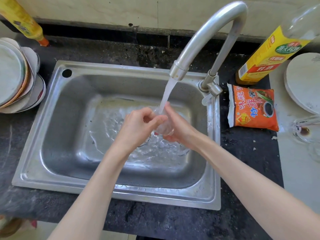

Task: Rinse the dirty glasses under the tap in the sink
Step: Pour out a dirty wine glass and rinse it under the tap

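Running from the tap [204,40], water [167,96] falls into a clear glass [163,126] held over the steel sink [69,118]. Left hand [140,125] pinches the glass rim; right hand [180,129] wraps its body. On the counter to the right: 1 orange sachet [252,108] with Chinese characters, 1 yellow-labelled bottle [270,54], and 1 stained glass [304,129]. Stacked plates [15,77] sit left.

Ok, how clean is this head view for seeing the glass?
Head view: even daylight, no harsh shadows; wide-angle bending at the edges; the clear glass nearly vanishes behind the water stream, held between left hand and right hand; bottom-left corner blurred.
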### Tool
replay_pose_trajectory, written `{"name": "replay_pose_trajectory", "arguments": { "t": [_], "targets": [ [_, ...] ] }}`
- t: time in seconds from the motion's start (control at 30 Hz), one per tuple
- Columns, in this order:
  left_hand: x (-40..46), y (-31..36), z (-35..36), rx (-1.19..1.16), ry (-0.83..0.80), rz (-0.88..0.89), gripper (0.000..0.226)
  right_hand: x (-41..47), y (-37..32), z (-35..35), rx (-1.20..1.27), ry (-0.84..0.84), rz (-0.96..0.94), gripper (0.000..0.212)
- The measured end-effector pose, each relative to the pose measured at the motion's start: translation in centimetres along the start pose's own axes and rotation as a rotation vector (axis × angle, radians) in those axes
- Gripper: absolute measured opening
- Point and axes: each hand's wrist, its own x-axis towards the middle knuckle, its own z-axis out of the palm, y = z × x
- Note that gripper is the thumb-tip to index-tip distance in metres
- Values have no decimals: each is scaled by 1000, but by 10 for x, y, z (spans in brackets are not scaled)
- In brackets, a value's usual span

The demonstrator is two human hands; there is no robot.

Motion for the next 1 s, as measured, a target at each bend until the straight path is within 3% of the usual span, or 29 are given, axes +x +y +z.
{"name": "replay_pose_trajectory", "arguments": {
  "t": [0.17, 0.27, 0.37, 0.5, 0.6, 0.7, 0.83, 1.0],
  "targets": [
    [-1, 2, 3, -45, 6, 103, 44, -9, -7, -8, 293, -281, 155, 68],
    [2, 3, 6, -86, 27, 88, 45, -8, -6, -14, 274, -361, 179, 74],
    [5, -4, 12, -234, 37, -51, 45, -9, -6, -14, 211, -351, 188, 71],
    [13, -29, 17, -711, 40, -327, 45, -24, -17, -14, 10, -321, 153, 50],
    [17, -46, 22, -1082, 193, -604, 40, -33, -28, -15, 146, -327, 110, 31],
    [18, -56, 31, -1369, 240, -828, 41, -30, -34, -8, 305, -286, 80, 25],
    [10, -65, 46, -1486, 163, -931, 29, -21, -37, 0, 293, -183, 55, 14],
    [11, -68, 48, -1508, 218, -940, 30, -16, -27, -5, 286, -146, 94, 16]
  ]
}}
